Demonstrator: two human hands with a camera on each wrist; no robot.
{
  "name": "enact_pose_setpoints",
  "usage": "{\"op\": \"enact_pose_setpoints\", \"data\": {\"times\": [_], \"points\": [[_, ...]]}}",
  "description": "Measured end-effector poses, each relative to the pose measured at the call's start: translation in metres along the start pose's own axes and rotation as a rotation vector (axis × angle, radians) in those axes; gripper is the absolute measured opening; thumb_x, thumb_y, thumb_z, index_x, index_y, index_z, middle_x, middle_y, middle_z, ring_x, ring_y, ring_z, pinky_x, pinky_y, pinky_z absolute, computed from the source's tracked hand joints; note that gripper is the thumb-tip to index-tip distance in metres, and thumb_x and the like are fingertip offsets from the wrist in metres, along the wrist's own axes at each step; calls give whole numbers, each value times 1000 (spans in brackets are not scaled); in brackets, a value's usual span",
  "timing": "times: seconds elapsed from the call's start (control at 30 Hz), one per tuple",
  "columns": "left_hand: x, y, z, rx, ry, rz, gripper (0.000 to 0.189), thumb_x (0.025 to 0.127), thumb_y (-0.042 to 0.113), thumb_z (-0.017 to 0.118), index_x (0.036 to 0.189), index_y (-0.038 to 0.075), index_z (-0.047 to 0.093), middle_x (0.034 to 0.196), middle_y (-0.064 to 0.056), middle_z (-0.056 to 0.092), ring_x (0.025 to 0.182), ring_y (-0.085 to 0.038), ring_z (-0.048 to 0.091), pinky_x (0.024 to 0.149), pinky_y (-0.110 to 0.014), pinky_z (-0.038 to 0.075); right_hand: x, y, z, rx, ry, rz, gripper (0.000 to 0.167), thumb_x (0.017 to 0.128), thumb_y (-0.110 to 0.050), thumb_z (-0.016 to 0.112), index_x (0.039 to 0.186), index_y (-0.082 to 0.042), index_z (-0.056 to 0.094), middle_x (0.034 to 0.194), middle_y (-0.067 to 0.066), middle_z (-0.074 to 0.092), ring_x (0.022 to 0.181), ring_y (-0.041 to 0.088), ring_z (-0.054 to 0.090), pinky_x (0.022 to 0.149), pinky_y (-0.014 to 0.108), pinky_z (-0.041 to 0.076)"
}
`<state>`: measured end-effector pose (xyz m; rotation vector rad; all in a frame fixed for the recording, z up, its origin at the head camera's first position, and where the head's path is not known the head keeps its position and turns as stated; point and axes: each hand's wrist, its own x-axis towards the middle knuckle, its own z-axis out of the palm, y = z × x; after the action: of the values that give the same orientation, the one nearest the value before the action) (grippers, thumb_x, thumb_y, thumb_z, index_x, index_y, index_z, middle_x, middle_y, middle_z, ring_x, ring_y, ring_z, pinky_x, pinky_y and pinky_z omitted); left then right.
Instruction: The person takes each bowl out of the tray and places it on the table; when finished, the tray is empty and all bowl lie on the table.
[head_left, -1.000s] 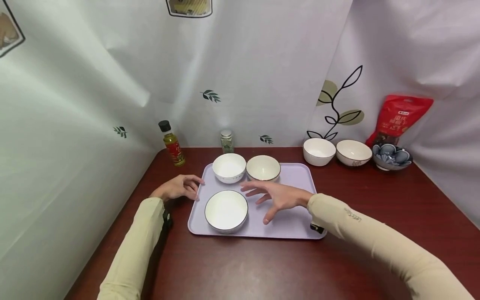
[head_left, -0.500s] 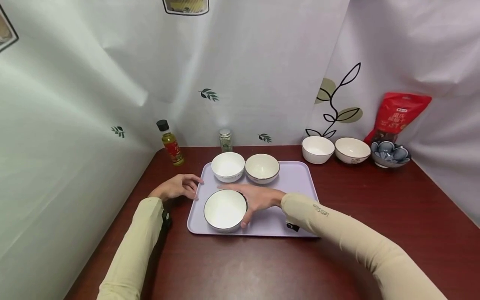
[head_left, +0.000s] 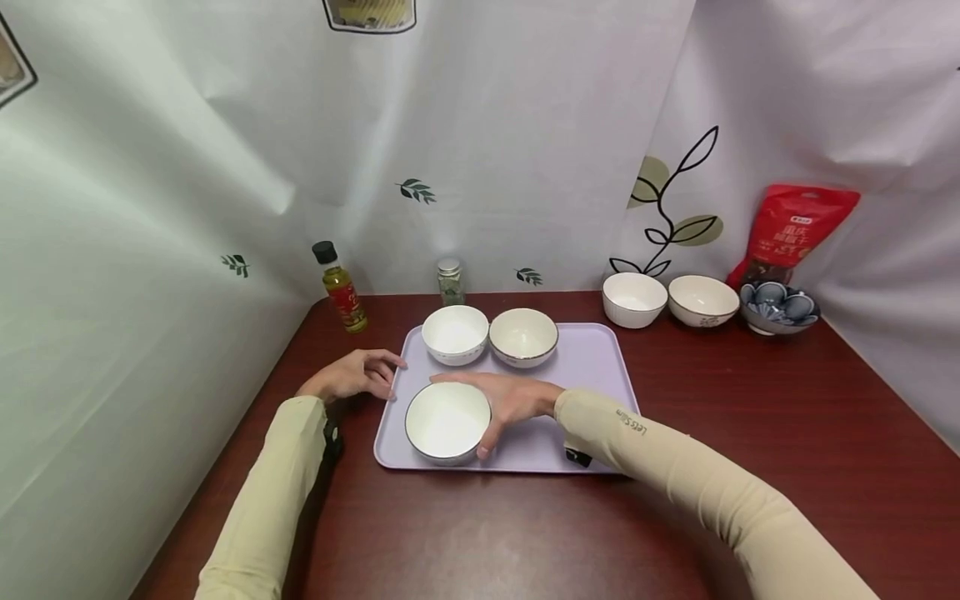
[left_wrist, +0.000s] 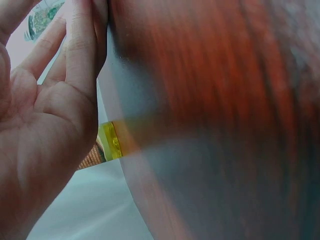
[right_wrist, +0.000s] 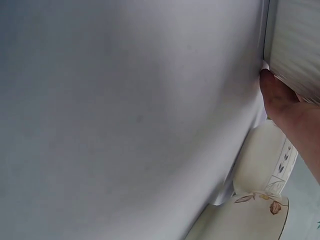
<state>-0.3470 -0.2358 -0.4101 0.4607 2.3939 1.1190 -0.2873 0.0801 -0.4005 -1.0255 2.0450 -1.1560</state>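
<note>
Grasping the near bowl (head_left: pixel 448 421) by its right side with the right hand (head_left: pixel 513 398), with thumb toward the front and fingers along the back. Standing, mouth up, at the left front of the tray (head_left: pixel 592 346). Showing a white inside and dark rim from the head; turning a pale outer wall to the right wrist view, with a fingertip against it. Holding nothing in the left hand (head_left: pixel 352 375), with fingers loosely bent at the tray's left rim — hard to tell touching from just beside. Baring the palm to the left wrist view, out of the head's sight. Carrying farther back, side by side on the tray, a white bowl (head_left: pixel 455 337) and a cream bowl (head_left: pixel 523 337). Decorated outside with dark leaves and brown-red flowers respectively, clearest from the right wrist. On past the tray, across the table (head_left: pixel 465 533), to the bottle (head_left: pixel 347 300) and jar (head_left: pixel 452 286). Cut down to fragments of both in the left wrist view. Away to the right — from the head only — to two pale bowls (head_left: pixel 634 302), a dark bowl (head_left: pixel 778 319) of blue pieces, and a red bag (head_left: pixel 798 229).
</note>
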Motion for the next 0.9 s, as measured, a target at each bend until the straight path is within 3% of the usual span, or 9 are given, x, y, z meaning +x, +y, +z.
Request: {"op": "enact_pose_setpoints", "data": {"times": [0.37,0.57,0.73,0.9], "points": [[-1,-1,3,-34,0,1,58,79,10,83,132,2,59,95,-8,69,86,-16,62,80,-22,51,1,2,3,-10,47,-8,124,50,-4,97,156,-18,34,155,-3,45,139,12,40,120,32,25],[-1,-2,2,-36,5,11,58,79,10,83,131,1,59,94,-7,68,86,-14,62,80,-22,51,-4,-6,-3,-41,68,-53,122,51,-10,97,156,-17,35,155,-3,45,137,12,42,118,30,29],[-2,-1,3,-13,5,16,57,80,10,82,131,1,59,97,-12,69,86,-15,61,79,-21,51,-28,-15,-11,-93,107,-81,120,51,-16,97,155,-17,36,152,-3,48,137,14,44,117,35,31],[-4,2,3,-3,12,17,57,80,9,82,132,1,59,99,-16,69,87,-18,61,79,-22,51,-76,-13,-26,-68,187,-64,121,50,-14,97,155,-16,37,150,0,50,137,21,45,117,46,30]]}}
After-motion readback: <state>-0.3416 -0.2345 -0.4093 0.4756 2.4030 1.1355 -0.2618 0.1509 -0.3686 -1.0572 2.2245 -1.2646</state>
